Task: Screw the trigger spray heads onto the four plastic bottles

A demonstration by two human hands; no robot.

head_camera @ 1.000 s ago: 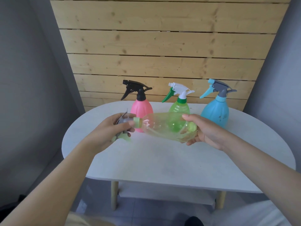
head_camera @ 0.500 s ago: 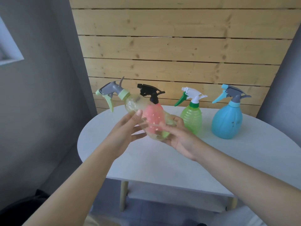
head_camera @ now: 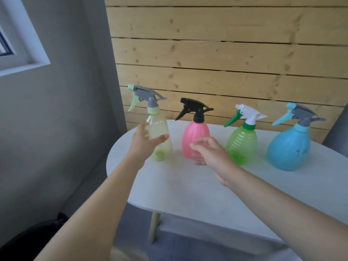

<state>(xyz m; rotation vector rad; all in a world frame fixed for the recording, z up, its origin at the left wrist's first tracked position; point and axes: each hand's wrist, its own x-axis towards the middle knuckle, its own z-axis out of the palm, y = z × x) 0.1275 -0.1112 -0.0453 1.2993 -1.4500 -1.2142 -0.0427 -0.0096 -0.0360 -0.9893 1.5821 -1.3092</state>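
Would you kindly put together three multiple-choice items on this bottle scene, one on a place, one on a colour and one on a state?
1. Where does the pale yellow bottle stand in the row on the table?
A. At the left end
B. Between the pink and green bottles
C. At the right end

2. What colour is the spray head on the pink bottle?
A. White
B. Black
C. Grey

3. What is the right hand doing?
A. Gripping the blue bottle
B. Twisting a spray head
C. Holding nothing

Answers:
1 A, as the pink bottle, green bottle and blue bottle all stand to its right.
2 B, its black spray head shows plainly.
3 C, its loosely curled fingers enclose nothing, while the left hand is around the pale yellow bottle.
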